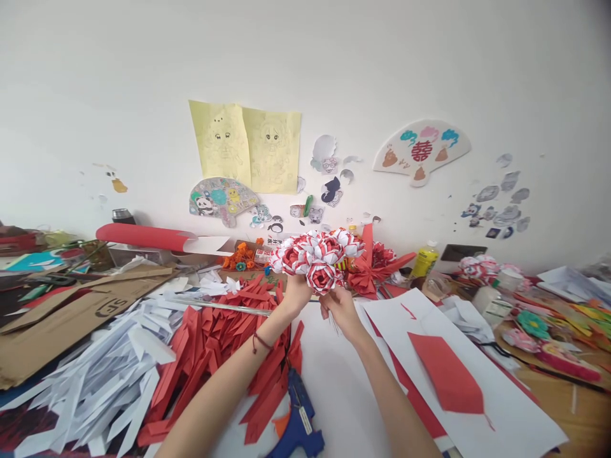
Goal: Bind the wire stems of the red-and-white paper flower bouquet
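A bunch of red and white paper flowers is held up in the middle, above the white work surface. Close under its left side, my left hand is closed on the bunch, its fingertips partly hidden by the blooms. My right hand is closed around the thin wire stems just below the front flower, and loose wire ends poke out beneath it. Below my left forearm lies a blue glue gun. Folded red paper strips and white paper strips are heaped to the left.
White sheets with a red paper piece on top lie to the right. Flattened cardboard is at far left, a red paper roll behind it. A yellow bottle stands near the wall; craft pieces crowd the right.
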A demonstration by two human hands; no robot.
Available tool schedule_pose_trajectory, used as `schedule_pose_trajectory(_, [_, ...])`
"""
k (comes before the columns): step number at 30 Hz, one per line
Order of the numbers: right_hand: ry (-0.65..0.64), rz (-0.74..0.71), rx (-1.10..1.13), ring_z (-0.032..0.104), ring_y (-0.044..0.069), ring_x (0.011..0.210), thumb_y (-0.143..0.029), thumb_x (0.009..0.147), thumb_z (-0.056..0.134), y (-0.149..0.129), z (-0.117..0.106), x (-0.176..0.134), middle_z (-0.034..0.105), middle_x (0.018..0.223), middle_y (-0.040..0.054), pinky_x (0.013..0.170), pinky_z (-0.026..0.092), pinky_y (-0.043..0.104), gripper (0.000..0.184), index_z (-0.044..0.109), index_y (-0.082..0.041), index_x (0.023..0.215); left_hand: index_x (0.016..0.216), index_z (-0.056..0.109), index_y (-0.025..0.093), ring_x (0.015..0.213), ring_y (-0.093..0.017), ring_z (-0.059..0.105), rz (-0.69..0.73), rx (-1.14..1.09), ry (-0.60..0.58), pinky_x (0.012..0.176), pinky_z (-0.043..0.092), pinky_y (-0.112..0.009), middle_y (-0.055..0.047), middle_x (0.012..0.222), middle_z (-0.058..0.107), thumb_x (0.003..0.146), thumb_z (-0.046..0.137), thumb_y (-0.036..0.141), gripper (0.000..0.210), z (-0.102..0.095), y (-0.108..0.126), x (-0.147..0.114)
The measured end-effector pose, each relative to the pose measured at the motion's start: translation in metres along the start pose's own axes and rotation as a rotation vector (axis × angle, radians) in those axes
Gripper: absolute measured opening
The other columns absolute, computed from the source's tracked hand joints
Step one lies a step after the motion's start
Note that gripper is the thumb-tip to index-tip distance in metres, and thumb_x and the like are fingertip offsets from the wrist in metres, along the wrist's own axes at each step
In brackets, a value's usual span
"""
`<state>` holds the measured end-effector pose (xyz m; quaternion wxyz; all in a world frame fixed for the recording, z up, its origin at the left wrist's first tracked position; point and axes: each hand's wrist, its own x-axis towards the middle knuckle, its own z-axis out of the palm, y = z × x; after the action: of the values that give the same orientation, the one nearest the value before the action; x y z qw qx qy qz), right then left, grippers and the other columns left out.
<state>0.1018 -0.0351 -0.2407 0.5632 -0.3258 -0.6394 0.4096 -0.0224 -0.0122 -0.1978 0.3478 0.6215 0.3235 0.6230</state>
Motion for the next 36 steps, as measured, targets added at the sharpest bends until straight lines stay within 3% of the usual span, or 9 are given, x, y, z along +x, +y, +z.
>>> schedule_pose_trajectory(3, [0.009, 0.002, 0.021, 0.034, 0.005, 0.039, -0.053, 0.088, 0.055, 0.000, 0.001, 0.000, 0.038, 0.054, -0.0045, 0.039, 0.023, 0.020, 0.040, 0.049, -0.015, 0.079, 0.065, 0.057, 0.016, 0.061, -0.013, 0.055, -0.061, -0.035, -0.023, 0.058, 0.046, -0.024, 0.001, 0.063, 0.061, 0.065, 0.060, 0.020, 0.005, 0.001, -0.005, 0.001])
schedule_pose_trajectory(7, [0.014, 0.034, 0.145, 0.021, 0.004, 0.042, -0.054, 0.084, 0.060, 0.001, 0.003, -0.001, 0.027, 0.053, -0.0062, 0.040, 0.012, 0.019, 0.041, 0.050, -0.015, 0.077, 0.053, 0.047, 0.017, 0.043, -0.008, 0.041, -0.130, -0.079, -0.055, 0.045, 0.034, -0.021, 0.006, 0.046, 0.046, 0.064, 0.058, 0.020, 0.016, 0.003, -0.003, 0.002])
schedule_pose_trajectory(11, [-0.046, 0.103, 0.296, 0.015, 0.003, 0.043, -0.055, 0.082, 0.064, -0.002, 0.003, -0.003, 0.020, 0.054, -0.0075, 0.041, 0.008, 0.019, 0.042, 0.050, -0.015, 0.078, 0.048, 0.042, 0.018, 0.040, -0.006, 0.037, -0.164, -0.109, -0.090, 0.043, 0.028, -0.021, 0.007, 0.041, 0.042, 0.065, 0.060, 0.022, 0.025, 0.003, 0.008, 0.000])
schedule_pose_trajectory(19, [-0.044, 0.220, 0.529, 0.010, 0.001, 0.042, -0.051, 0.076, 0.072, -0.012, 0.004, -0.007, 0.018, 0.051, -0.0087, 0.040, 0.007, 0.018, 0.043, 0.049, -0.015, 0.073, 0.046, 0.039, 0.019, 0.038, -0.005, 0.032, -0.227, -0.119, -0.117, 0.040, 0.024, -0.021, 0.007, 0.039, 0.038, 0.071, 0.067, 0.035, 0.040, 0.004, 0.020, -0.003])
schedule_pose_trajectory(25, [-0.101, 0.329, 0.605, 0.009, 0.001, 0.041, -0.038, 0.069, 0.078, -0.013, 0.002, -0.007, 0.017, 0.050, -0.0092, 0.039, 0.009, 0.017, 0.039, 0.047, -0.015, 0.068, 0.055, 0.055, 0.016, 0.037, -0.007, 0.037, -0.196, -0.048, -0.123, 0.040, 0.024, -0.021, 0.005, 0.041, 0.047, 0.073, 0.066, 0.037, 0.030, 0.003, 0.028, -0.005])
schedule_pose_trajectory(30, [-0.087, 0.294, 0.584, 0.009, 0.002, 0.042, -0.045, 0.070, 0.078, -0.009, 0.003, -0.007, 0.018, 0.050, -0.0086, 0.039, 0.008, 0.017, 0.043, 0.047, -0.015, 0.067, 0.050, 0.054, 0.016, 0.045, -0.008, 0.043, -0.111, 0.053, -0.054, 0.046, 0.028, -0.021, 0.004, 0.043, 0.050, 0.076, 0.064, 0.037, 0.035, 0.002, 0.026, -0.008])
schedule_pose_trajectory(36, [-0.034, 0.215, 0.555, 0.011, 0.002, 0.042, -0.045, 0.076, 0.074, -0.005, 0.004, -0.007, 0.019, 0.051, -0.0078, 0.040, 0.010, 0.017, 0.040, 0.049, -0.015, 0.068, 0.055, 0.058, 0.016, 0.047, -0.009, 0.046, -0.128, 0.003, -0.045, 0.047, 0.030, -0.022, 0.003, 0.047, 0.052, 0.080, 0.058, 0.037, 0.033, 0.006, 0.020, -0.008])
